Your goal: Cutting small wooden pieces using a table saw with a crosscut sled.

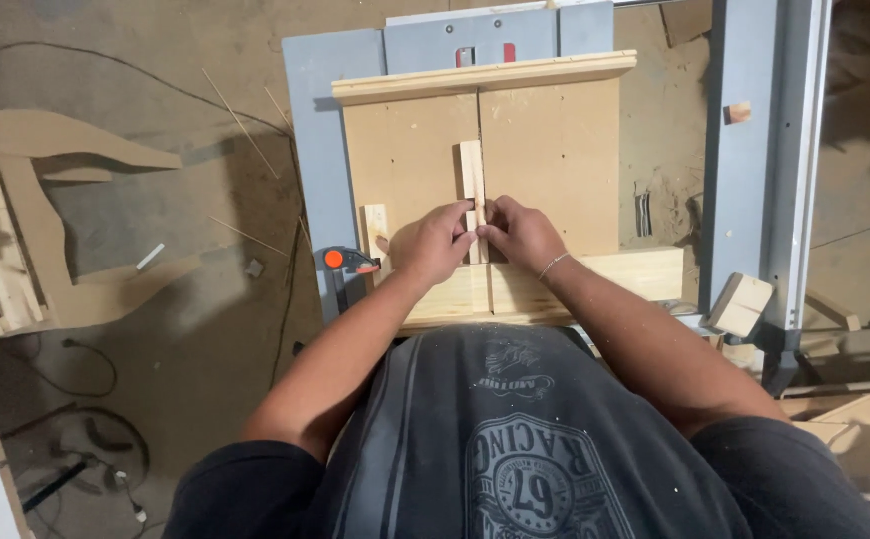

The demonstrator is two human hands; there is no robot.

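1. Wooden strip (pixel 473 190), one, narrow and pale, lies lengthwise along the slot of the brown sled board (pixel 555 160) on the grey counter (pixel 317 120).
2. Two hands meet at its near end: left hand (pixel 433 243) and right hand (pixel 521 234), each grip pinching the strip from its side.
3. One second wood block (pixel 375 225) stands just left of the left grip.
4. One orange-and-black clamp (pixel 348 261) sits further left, at the counter's edge.

A grey saw table (pixel 315 120) carries a wooden sled (pixel 555 130).
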